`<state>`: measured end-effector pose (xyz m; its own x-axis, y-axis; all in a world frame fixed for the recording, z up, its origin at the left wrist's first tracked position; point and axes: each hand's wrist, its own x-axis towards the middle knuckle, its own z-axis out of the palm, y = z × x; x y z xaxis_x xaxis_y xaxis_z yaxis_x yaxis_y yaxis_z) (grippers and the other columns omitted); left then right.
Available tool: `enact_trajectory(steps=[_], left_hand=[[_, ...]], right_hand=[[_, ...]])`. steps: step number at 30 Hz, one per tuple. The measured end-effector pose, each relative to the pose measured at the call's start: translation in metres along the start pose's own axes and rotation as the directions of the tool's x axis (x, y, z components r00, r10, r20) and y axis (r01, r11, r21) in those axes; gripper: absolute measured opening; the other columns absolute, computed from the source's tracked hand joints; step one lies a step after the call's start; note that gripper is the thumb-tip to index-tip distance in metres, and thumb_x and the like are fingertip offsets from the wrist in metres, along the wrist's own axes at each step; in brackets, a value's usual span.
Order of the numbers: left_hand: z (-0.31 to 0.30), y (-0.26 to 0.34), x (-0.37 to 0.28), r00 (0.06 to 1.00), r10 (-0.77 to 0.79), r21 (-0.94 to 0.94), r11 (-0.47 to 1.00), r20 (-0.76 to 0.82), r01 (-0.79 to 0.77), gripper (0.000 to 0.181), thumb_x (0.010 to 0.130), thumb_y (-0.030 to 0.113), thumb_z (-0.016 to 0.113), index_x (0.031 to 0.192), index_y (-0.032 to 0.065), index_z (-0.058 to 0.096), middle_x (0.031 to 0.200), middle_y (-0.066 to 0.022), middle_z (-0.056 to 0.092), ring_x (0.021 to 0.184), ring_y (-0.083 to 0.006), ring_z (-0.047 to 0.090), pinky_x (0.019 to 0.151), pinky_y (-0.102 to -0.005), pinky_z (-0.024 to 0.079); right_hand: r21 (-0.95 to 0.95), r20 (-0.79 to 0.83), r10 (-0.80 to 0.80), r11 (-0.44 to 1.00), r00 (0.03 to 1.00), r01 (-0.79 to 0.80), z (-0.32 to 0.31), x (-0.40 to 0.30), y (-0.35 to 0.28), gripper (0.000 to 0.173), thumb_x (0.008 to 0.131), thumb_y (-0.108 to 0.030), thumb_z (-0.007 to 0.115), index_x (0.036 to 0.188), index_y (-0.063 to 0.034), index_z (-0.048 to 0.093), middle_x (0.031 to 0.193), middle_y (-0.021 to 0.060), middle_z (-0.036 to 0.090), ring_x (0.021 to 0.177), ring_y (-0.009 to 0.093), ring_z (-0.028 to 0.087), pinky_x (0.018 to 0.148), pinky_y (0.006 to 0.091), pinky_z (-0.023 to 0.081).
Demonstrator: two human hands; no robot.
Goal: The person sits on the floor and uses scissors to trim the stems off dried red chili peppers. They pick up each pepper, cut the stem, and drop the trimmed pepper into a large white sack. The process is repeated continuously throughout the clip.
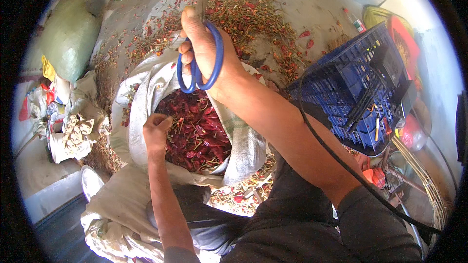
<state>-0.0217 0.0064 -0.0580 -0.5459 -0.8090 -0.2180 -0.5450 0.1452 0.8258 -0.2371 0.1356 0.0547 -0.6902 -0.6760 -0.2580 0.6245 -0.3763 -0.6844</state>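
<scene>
My right hand (pixel 208 49) is raised over the far rim of a white woven sack (pixel 246 153), gripping scissors with blue loop handles (pixel 220 56). Their blades (pixel 202 0) point away from me and look blurred. Dried red chilli peppers (pixel 201 133), some with pale stems, lie inside the sack, whose rim is rolled outward. Just inside the sack's left rim is my left hand (pixel 156 131), fingers curled with thumb and fingertips close together above the chillies. Whether something small is pinched there I cannot tell.
Cut stems and chilli bits (pixel 252 14) cover the floor beyond the sack. To the right stands a blue plastic crate (pixel 318 87), with a straw broom (pixel 420 175) nearby. A black cable (pixel 321 142) crosses my right arm. A full green sack (pixel 69 36) lies at the left.
</scene>
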Motion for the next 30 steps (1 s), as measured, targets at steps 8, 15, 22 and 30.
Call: enact_trajectory(steps=[8, 15, 22, 30], left_hand=[[0.067, -0.025, 0.051, 0.919, 0.117, 0.783, 0.490, 0.376, -0.383, 0.027, 0.082, 0.012, 0.055, 0.104, 0.0120, 0.071, 0.097, -0.0186, 0.069, 0.093, -0.0368, 0.067, 0.078, -0.0472, 0.054], [0.052, -0.039, 0.055, 0.919, 0.053, 0.772, 0.526, 0.390, -0.357, 0.018, 0.081, 0.013, 0.059, 0.095, 0.0072, 0.068, 0.096, -0.0182, 0.069, 0.094, -0.0361, 0.067, 0.080, -0.0468, 0.052], [-0.002, -0.007, -0.010, 0.988, 0.153, 0.565, 0.812, 0.035, -0.146, 0.019, 0.074, 0.009, 0.075, 0.092, 0.0082, 0.070, 0.080, -0.0109, 0.070, 0.075, -0.0267, 0.068, 0.071, -0.0366, 0.052], [-0.037, -0.020, -0.067, 0.977, -0.013, -0.111, 0.994, -0.213, -0.011, 0.015, 0.082, 0.009, 0.073, 0.092, 0.0012, 0.064, 0.073, -0.0071, 0.064, 0.062, -0.0156, 0.058, 0.059, -0.0297, 0.047]], right_hand=[[-0.089, 0.058, 0.033, 0.996, 0.998, -0.028, 0.002, 0.000, 0.002, 0.062, 0.079, -0.067, 0.068, 0.093, -0.0076, 0.054, 0.071, 0.0043, 0.054, 0.058, 0.010, 0.051, 0.048, 0.0257, 0.044], [-0.092, 0.077, 0.086, 0.993, 0.993, -0.079, -0.005, -0.003, -0.008, 0.058, 0.081, -0.064, 0.068, 0.091, -0.0091, 0.053, 0.066, 0.0026, 0.053, 0.054, 0.009, 0.050, 0.047, 0.0250, 0.043], [-0.153, 0.092, 0.127, 0.982, 0.988, -0.112, -0.003, -0.013, -0.004, 0.046, 0.088, -0.052, 0.067, 0.094, -0.0077, 0.056, 0.069, 0.0016, 0.053, 0.055, 0.008, 0.050, 0.047, 0.0246, 0.043], [-0.595, 0.257, 0.066, 0.797, 0.964, 0.104, 0.008, -0.042, 0.025, 0.045, 0.090, -0.050, 0.062, 0.074, -0.0091, 0.054, 0.062, 0.0013, 0.052, 0.054, 0.009, 0.051, 0.046, 0.0274, 0.041]])
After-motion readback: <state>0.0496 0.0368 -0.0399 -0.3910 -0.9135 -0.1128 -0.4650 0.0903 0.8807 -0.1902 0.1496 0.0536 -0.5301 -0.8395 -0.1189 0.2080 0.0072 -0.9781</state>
